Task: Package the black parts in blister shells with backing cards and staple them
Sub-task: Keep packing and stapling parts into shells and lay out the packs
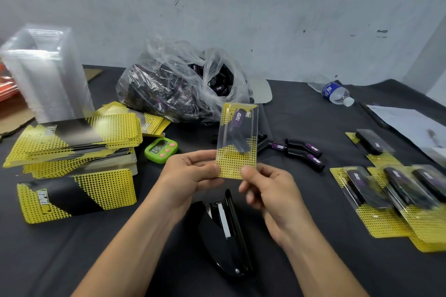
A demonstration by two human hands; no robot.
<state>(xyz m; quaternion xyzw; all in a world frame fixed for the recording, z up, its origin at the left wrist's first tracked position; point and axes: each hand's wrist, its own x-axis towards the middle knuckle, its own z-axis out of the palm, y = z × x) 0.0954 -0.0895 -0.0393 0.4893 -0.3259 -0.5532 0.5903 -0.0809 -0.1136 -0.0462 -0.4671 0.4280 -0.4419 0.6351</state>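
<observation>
I hold one blister pack (237,140) upright above the table: a clear shell over a yellow dotted backing card, with a black part labelled TAPER inside. My left hand (190,176) pinches its lower left edge. My right hand (268,195) pinches its lower right corner. A black stapler (224,236) lies on the table under my hands. Three loose black parts (304,150) lie right of the pack. Finished packs (395,198) lie in a row at the right.
A stack of clear shells (48,75) stands at the back left, with piles of yellow backing cards (77,140) before it. A plastic bag of black parts (178,87) sits at the back centre. A green timer (161,150), a water bottle (334,91) and papers (410,125) also lie here.
</observation>
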